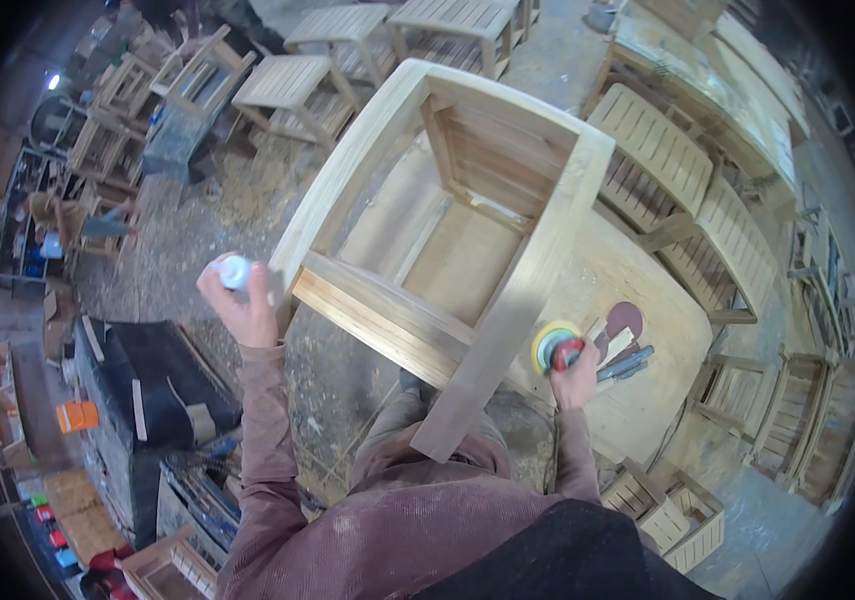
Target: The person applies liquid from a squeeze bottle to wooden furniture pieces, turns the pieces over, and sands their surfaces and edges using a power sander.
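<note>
A pale wooden furniture frame with an open middle stands before me, on a light board or tabletop. To its left, my left hand is raised, its fingers closed round a small white object with a rounded end; its kind is blurred. On the right, my right hand grips a round hand-held sander, red on top with a yellow and green pad tilted to face the frame. Beside that hand lie a dark red sanding disc, a pale wooden strip and a blue-grey tool.
The board extends to the right. Slatted wooden pieces stand behind it, and small slatted tables at the back. A black-covered block and an orange container are at left. Another person is farther off.
</note>
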A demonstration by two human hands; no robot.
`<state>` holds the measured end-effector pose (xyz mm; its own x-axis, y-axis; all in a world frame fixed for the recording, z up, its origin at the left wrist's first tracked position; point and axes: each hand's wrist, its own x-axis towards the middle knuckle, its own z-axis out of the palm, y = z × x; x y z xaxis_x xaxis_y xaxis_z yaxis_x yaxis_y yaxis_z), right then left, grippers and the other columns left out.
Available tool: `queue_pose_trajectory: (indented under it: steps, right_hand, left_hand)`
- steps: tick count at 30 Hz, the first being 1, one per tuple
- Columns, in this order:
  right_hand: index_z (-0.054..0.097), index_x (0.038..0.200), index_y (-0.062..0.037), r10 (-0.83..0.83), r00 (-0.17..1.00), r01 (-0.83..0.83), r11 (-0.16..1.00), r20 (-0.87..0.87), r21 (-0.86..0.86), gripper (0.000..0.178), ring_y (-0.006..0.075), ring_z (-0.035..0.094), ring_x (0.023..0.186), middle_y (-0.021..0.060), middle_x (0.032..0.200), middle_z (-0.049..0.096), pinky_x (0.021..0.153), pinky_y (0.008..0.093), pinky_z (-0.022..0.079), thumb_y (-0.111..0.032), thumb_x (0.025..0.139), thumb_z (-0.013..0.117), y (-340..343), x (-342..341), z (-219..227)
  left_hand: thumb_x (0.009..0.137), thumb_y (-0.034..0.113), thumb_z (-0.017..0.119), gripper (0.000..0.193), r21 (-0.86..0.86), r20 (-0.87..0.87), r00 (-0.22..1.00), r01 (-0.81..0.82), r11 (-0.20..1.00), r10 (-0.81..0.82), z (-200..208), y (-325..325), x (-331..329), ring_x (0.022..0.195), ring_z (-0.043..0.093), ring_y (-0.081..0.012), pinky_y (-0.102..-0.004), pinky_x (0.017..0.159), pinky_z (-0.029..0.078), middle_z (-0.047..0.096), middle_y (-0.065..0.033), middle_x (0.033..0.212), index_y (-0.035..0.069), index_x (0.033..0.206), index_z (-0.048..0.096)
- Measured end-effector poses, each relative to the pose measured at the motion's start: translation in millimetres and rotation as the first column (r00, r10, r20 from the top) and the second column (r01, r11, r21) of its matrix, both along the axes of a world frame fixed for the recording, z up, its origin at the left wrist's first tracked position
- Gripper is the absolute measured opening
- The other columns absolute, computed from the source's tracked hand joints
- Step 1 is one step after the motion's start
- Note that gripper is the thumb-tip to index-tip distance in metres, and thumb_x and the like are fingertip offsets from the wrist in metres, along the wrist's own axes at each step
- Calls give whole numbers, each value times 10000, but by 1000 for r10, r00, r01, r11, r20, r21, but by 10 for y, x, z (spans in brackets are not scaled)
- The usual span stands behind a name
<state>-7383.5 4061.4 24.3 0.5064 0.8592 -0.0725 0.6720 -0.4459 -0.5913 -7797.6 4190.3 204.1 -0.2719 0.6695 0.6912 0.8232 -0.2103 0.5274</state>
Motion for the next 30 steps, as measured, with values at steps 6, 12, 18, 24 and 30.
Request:
queue_pose_trajectory:
  steps: [6, 12, 18, 24, 30]
  right_hand:
    - [421, 1108, -65, -19, 994, -4, 979, 110, 203, 619, 342, 463, 1036, 145, 1087, 460, 848, 382, 407, 14, 541, 658, -741, 19, 841]
    - [441, 1106, -82, 39, 987, -76, 966, 154, 246, 651, 394, 426, 1084, 201, 1257, 308, 857, 414, 404, 13, 501, 661, -940, -740, 1877]
    - [471, 1135, -65, -2, 985, -56, 940, 170, 336, 669, 413, 411, 1123, 251, 1325, 226, 837, 411, 432, -6, 494, 657, -1071, -1208, 2130]
    - [477, 1145, -75, 26, 991, -59, 966, 131, 253, 680, 417, 454, 1051, 256, 1264, 295, 805, 410, 445, -44, 494, 673, -1332, -1080, 1711]
    - [431, 1237, -114, -36, 998, 17, 953, 56, 303, 786, 421, 481, 1012, 259, 1221, 319, 793, 414, 450, -38, 498, 686, -1219, -839, 1646]
  left_hand:
    - [694, 74, 702, 364, -173, 581, 477, 864, 473, -659, 496, 220, 1229, 813, 545, -116, -240, 700, 451, 546, -35, 916, 62, 1017, 535]
    - [697, 185, 682, 394, -326, 281, -40, 936, -134, -959, 564, -186, 2286, 923, 544, -282, -335, 764, 458, 524, -114, 989, 72, 1039, 522]
    - [696, 212, 660, 396, -462, 140, -251, 839, -287, -958, 375, -735, 2552, 865, 538, -310, -384, 726, 453, 476, -125, 957, 51, 1022, 504]
    - [701, 220, 649, 391, -544, 167, -387, 731, -412, -907, 282, -951, 2686, 867, 539, -310, -382, 734, 452, 480, -136, 984, 42, 1022, 515]
    - [672, 251, 674, 502, -516, 63, -116, 846, -132, -991, 446, -468, 2731, 1032, 466, -325, -427, 903, 361, 486, -151, 1124, 57, 1103, 504]
